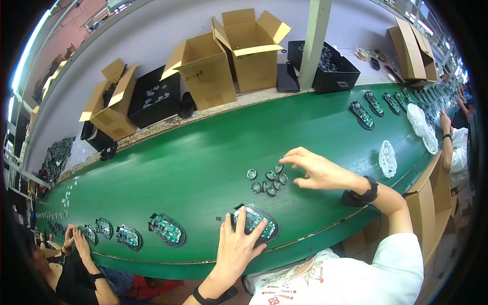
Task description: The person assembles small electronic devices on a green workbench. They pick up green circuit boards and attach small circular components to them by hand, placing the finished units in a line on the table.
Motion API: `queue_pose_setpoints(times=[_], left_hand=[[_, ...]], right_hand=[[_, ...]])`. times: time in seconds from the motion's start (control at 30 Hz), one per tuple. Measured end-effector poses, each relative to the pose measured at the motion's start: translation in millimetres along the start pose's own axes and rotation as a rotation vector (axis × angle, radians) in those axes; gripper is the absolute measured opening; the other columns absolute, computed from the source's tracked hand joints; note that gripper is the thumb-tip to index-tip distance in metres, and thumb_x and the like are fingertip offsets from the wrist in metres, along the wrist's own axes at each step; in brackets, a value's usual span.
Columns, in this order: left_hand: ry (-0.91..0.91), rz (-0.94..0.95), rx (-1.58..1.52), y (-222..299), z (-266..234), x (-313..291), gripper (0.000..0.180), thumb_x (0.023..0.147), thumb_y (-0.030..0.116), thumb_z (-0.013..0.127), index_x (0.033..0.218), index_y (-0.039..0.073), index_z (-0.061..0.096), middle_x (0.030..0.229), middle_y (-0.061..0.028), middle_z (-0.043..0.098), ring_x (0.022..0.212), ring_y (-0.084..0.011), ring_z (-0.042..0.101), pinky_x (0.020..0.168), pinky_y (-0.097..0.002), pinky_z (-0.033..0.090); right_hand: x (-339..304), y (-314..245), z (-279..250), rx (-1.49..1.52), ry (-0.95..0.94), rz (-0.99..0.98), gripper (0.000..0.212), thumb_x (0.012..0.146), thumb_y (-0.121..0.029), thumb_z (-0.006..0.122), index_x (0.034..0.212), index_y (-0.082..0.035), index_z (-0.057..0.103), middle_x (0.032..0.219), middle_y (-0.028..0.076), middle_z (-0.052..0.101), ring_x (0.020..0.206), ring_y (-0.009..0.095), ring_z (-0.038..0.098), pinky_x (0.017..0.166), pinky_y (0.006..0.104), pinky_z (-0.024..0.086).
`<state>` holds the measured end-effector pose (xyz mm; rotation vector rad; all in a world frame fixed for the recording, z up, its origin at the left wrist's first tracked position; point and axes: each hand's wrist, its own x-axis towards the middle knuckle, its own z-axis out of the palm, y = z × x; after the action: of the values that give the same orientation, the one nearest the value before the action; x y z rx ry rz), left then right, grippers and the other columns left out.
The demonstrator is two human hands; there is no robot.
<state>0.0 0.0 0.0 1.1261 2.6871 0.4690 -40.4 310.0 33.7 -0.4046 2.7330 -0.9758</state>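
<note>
My left hand (237, 245) rests with spread fingers on a green circuit board (255, 217) set in a dark, rounded shell near the belt's front edge. The fingers hide part of the board. My right hand (319, 170) hovers over a small cluster of round, dark-rimmed discs (270, 176), thumb and forefinger apart. Its forefinger tip is close to the far-right disc (279, 168); I cannot tell whether it touches. One disc (251, 174) lies a little left of the others. A tiny dark piece (218, 218) sits beside the shell.
More boards in shells (168, 230) lie along the green belt (203, 147) to the left, others (362, 115) at far right. White shells (388, 159) lie on the right. Cardboard boxes (207, 71) and black bins (335, 71) line the far ledge. Co-workers' hands (77, 241) work at both ends.
</note>
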Motion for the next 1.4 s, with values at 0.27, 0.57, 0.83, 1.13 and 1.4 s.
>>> queue_pose_setpoints(times=[0.27,0.57,0.83,1.13,1.4], left_hand=[[-0.114,0.308,-0.041,-5,-2,56,0.066,0.073,0.022,0.084,0.135,0.028,0.059,0.154,-0.019,0.035,0.131,-0.0532,0.04,0.107,-0.059,0.04],[-0.055,0.151,0.016,-7,15,38,0.074,0.075,0.026,0.083,0.142,0.033,0.054,0.155,-0.0264,0.03,0.139,-0.0511,0.034,0.108,-0.0608,0.038],[0.129,0.164,0.019,-16,40,33,0.065,0.08,0.027,0.077,0.141,0.022,0.055,0.141,-0.0319,0.045,0.127,-0.0435,0.049,0.105,-0.0563,0.043],[0.14,0.131,0.081,-14,42,40,0.069,0.074,0.026,0.083,0.138,0.027,0.058,0.144,-0.0267,0.045,0.133,-0.0452,0.043,0.106,-0.0622,0.038],[0.114,0.154,0.071,-17,40,51,0.06,0.077,0.025,0.079,0.134,0.025,0.062,0.139,-0.0256,0.05,0.126,-0.0417,0.05,0.105,-0.0588,0.041]], right_hand=[[-6,19,20,-0.137,0.103,-0.04,0.043,0.085,-0.017,0.072,0.125,-0.009,0.06,0.114,0.012,0.06,0.106,0.031,0.061,0.086,0.0423,0.054],[22,32,45,-0.374,0.168,-0.196,0.031,0.084,-0.014,0.07,0.114,-0.01,0.063,0.097,0.008,0.059,0.095,0.028,0.065,0.071,0.04,0.057],[15,-19,46,0.15,-0.012,0.007,0.032,0.088,-0.021,0.074,0.112,-0.001,0.07,0.092,0.014,0.073,0.079,0.029,0.071,0.069,0.0372,0.057],[15,-12,90,-0.193,0.178,-0.147,0.032,0.088,-0.028,0.074,0.106,-0.002,0.07,0.084,0.01,0.072,0.074,0.028,0.07,0.06,0.0381,0.055],[14,-18,81,-0.443,0.206,-0.26,0.039,0.085,-0.023,0.074,0.118,-0.004,0.067,0.087,0.002,0.061,0.078,0.017,0.062,0.049,0.0299,0.049]])
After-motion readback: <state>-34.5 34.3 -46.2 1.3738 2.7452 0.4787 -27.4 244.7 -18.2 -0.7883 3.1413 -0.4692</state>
